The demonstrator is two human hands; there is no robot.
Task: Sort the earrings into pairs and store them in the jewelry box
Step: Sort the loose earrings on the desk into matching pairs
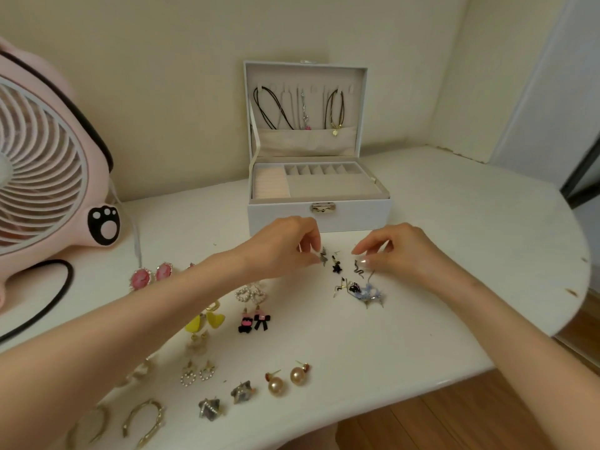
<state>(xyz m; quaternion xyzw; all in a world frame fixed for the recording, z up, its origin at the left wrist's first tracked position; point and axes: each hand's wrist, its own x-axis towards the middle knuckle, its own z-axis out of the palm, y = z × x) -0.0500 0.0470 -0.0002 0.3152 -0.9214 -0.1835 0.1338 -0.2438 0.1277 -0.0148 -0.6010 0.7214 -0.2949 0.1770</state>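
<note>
A white jewelry box (357, 212) stands open at the back of the table, its beige compartments holding no earrings. My left hand (285, 245) pinches a small grey star earring (323, 257) just above the table. To its right lies a black star earring (337, 266). My right hand (396, 248) hovers over a black snake-shaped earring (358, 270), thumb and forefinger close together; I cannot tell whether they hold anything. A tangle of dark and blue earrings (365, 292) lies below it. Pairs lie set out at the front left: pink ovals (152, 276), pearl hearts (251, 295), yellow hearts (207, 321), gold balls (287, 380).
A pink desk fan (42, 177) with a black cable (48, 300) fills the left side. Necklaces (276, 108) hang inside the box lid. Gold hoops (143, 420) and grey studs (224, 401) lie near the front edge. The table (470, 254) curves away on the right above a wooden floor.
</note>
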